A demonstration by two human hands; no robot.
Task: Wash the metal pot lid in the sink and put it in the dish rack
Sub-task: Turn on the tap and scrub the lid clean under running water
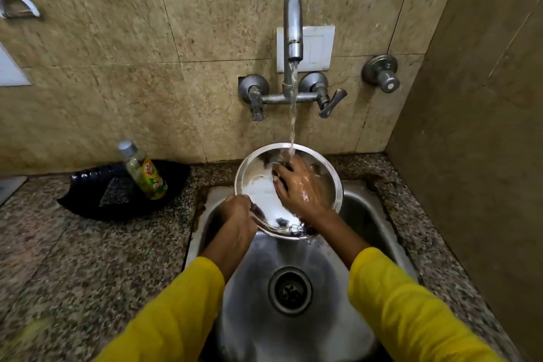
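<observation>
Two bare hands work one metal pot lid [264, 194] over the steel sink [296, 247], the landmark for all positions given here. The speckled stone tabletop [88, 258] surrounds the sink on both sides; on it, to the left of the sink, lies a black tray [97, 194] carrying a tilted soap bottle [146, 175]. Above the sink's far edge a wall tap [293, 32] runs, its stream [292, 123] landing on the upper part of the lid. The lid is held above the far half of the sink, hollow side facing the camera and tilted so water drains off its near rim toward the drain [290, 291]. The left hand [239, 220], wrist bent, reaches up from the sink's near left; its grip is closed on the lid's lower-left rim, thumb over the edge. The right hand [299, 185] lies flat inside the hollow, fingers spread under the stream, rubbing rather than clasping; its grip is open. No dish rack is in view. To do this rinse well, it seems best to keep the tilt toward the drain, turn the rim stepwise through the left grip so that the stream reaches every sector, and sweep the right palm outward to the edge; a wet rim may slip, so the left pinch should stay firm.
</observation>
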